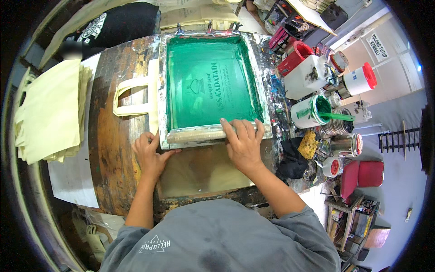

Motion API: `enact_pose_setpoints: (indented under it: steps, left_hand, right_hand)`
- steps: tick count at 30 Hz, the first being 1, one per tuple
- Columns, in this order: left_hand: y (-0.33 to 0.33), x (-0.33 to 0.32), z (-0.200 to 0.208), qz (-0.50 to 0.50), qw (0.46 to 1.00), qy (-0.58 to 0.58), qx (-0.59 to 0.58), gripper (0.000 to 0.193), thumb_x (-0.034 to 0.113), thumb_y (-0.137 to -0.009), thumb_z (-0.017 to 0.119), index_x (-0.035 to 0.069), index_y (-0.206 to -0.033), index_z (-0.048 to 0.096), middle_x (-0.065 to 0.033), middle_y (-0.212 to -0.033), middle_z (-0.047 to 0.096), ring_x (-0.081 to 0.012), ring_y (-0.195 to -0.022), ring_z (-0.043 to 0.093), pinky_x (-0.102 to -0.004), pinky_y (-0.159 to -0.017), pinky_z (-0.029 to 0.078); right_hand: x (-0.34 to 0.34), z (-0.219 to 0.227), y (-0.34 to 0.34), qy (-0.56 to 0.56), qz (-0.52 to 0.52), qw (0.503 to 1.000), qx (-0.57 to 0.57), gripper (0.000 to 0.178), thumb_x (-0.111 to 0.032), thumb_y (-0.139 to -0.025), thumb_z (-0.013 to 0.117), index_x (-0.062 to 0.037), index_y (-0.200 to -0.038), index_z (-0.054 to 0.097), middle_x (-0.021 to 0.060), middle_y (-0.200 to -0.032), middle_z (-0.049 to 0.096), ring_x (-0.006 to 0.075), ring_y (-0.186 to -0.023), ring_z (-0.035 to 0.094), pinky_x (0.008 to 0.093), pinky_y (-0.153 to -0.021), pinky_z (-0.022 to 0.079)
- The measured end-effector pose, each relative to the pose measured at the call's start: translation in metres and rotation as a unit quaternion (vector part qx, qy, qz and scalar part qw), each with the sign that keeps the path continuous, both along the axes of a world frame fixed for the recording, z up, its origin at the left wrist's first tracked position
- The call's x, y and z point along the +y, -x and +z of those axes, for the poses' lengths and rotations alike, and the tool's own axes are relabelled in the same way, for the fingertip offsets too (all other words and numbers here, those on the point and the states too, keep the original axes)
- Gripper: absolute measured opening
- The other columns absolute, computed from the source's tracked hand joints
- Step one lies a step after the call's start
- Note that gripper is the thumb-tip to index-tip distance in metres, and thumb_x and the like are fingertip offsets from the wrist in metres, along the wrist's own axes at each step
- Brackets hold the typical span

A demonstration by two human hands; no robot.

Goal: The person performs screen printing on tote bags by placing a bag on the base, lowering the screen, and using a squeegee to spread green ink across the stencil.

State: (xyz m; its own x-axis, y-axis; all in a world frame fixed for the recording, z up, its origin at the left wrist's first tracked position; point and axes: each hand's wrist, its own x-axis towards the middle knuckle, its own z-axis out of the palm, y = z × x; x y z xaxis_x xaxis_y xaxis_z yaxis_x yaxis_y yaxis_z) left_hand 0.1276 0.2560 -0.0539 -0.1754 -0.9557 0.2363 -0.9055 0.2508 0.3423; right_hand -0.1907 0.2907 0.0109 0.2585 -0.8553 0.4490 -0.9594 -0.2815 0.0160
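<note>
A screen printing frame (198, 135) with green ink across its mesh lies over the table, a dark printed design showing through. My right hand (244, 143) grips its near edge, fingers laid over the top of the wood. Beneath the frame lies a cream tote bag (153, 90), its handle sticking out on the left; the frame hides most of it. My left hand (149, 154) is at the frame's near left corner, fingers curled at the bag's edge and thumb stretched along the frame's lower side. What the fingertips pinch is partly hidden.
A stack of cream tote bags (50, 113) lies at the left. Clamps (209, 26) hold the frame's far side. Along the right stand an ink tub (308, 112) with a green spatula, several other containers, a yellow sponge (307, 144) and a black cloth (292, 161). Another person (120, 27) is at the far left.
</note>
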Motion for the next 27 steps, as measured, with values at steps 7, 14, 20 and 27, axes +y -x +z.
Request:
enact_pose_setpoints:
  steps: [7, 14, 20, 27]
  left_hand:
    - [0.017, 0.004, 0.027, 0.006, 0.969, -0.001, 0.245, 0.073, 0.032, -0.078, 0.097, 0.006, -0.141, 0.072, -0.0030, -0.110, 0.070, -0.0230, -0.092, 0.057, -0.0385, -0.089, 0.044]
    - [0.038, -0.036, 0.090, -0.042, 0.854, 0.044, 0.517, 0.100, 0.018, -0.083, 0.095, -0.005, -0.164, 0.040, -0.0148, -0.128, 0.073, -0.0215, -0.117, 0.067, -0.0349, -0.100, 0.053]
    - [0.016, -0.068, 0.067, -0.118, 0.984, 0.056, 0.121, 0.087, 0.030, -0.080, 0.095, 0.007, -0.154, 0.054, -0.0161, -0.137, 0.066, -0.0362, -0.118, 0.064, -0.0470, -0.104, 0.050]
    - [0.004, -0.075, 0.024, -0.214, 0.969, 0.117, -0.051, 0.050, 0.025, -0.091, 0.078, 0.014, -0.140, 0.070, -0.0079, -0.135, 0.069, -0.0343, -0.126, 0.061, -0.0476, -0.107, 0.048]
  right_hand:
    - [-0.016, 0.040, 0.001, 0.000, 0.012, 0.998, -0.063, 0.067, -0.042, -0.082, 0.084, -0.0145, -0.141, 0.067, 0.0079, -0.116, 0.062, 0.0281, -0.113, 0.057, 0.0583, -0.106, 0.033]
    - [-0.093, 0.137, 0.011, 0.234, 0.028, 0.971, -0.031, 0.062, -0.063, -0.087, 0.078, -0.0117, -0.121, 0.074, 0.0047, -0.094, 0.064, 0.0267, -0.093, 0.058, 0.0461, -0.090, 0.035]
    - [-0.128, 0.185, 0.008, 0.258, 0.026, 0.965, -0.035, 0.053, -0.057, -0.090, 0.078, -0.0085, -0.112, 0.075, 0.0050, -0.091, 0.066, 0.0268, -0.090, 0.059, 0.0439, -0.087, 0.035]
    - [-0.153, 0.207, 0.011, 0.283, 0.042, 0.957, -0.053, 0.053, -0.060, -0.091, 0.076, -0.0075, -0.099, 0.075, 0.0072, -0.085, 0.067, 0.0280, -0.088, 0.063, 0.0457, -0.084, 0.036]
